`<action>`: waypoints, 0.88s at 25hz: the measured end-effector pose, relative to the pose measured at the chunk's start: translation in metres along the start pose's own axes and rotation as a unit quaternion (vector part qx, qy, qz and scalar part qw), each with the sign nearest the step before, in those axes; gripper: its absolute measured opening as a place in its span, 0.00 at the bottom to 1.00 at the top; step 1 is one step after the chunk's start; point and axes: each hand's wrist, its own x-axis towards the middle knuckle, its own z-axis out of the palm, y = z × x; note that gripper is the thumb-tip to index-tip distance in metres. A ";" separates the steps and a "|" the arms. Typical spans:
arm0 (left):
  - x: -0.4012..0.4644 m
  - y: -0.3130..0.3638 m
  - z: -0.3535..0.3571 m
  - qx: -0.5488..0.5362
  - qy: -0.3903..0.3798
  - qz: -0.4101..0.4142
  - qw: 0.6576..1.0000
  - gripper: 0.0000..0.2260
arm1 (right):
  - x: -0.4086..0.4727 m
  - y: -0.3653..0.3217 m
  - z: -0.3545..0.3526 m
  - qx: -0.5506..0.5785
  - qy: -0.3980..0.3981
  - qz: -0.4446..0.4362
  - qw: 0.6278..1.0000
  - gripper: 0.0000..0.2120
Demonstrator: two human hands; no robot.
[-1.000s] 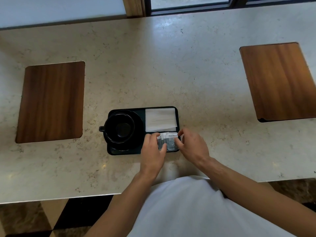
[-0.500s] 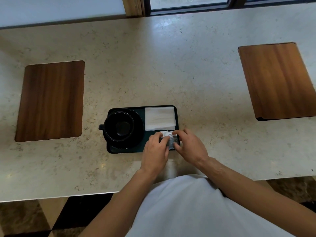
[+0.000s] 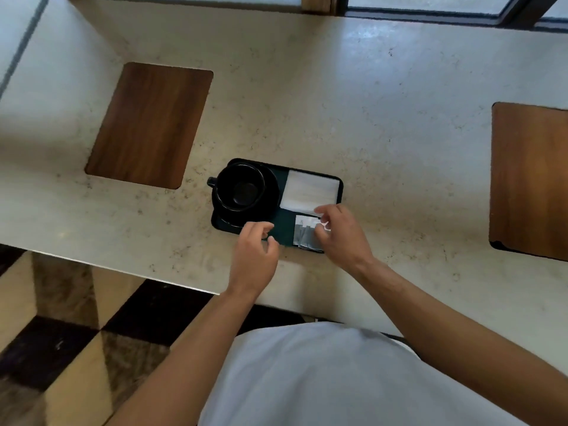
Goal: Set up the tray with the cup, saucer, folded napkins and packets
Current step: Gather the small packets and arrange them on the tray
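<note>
A dark rectangular tray lies on the stone counter near its front edge. On its left half a black cup sits on a black saucer, handle pointing left. White folded napkins fill the far right corner. Silvery packets lie in the near right corner. My left hand hovers at the tray's near edge, fingers curled and apart, holding nothing. My right hand rests over the packets' right side with fingers spread, touching them loosely.
A brown wooden board is set in the counter at the left and another wooden board at the right. The counter's front edge runs diagonally below the tray. A window frame lines the far side.
Both hands have let go of the packets and drawn apart, the left toward the tray's near edge. The packets now lie flat on the tray. The camera has tilted and shifted left.
</note>
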 end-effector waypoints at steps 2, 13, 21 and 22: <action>-0.005 -0.012 -0.010 -0.016 0.018 -0.046 0.999 0.10 | 0.008 -0.011 0.006 -0.004 -0.012 -0.013 1.000 0.16; 0.095 -0.089 -0.083 -0.110 -0.038 -0.178 0.977 0.09 | 0.044 -0.077 0.067 0.014 0.087 0.131 0.988 0.19; 0.148 -0.109 -0.086 -0.085 -0.133 -0.145 0.977 0.05 | 0.049 -0.098 0.095 0.053 0.096 0.226 0.968 0.22; 0.152 -0.109 -0.086 -0.094 -0.139 -0.148 0.975 0.04 | 0.050 -0.099 0.096 0.057 0.096 0.234 0.966 0.22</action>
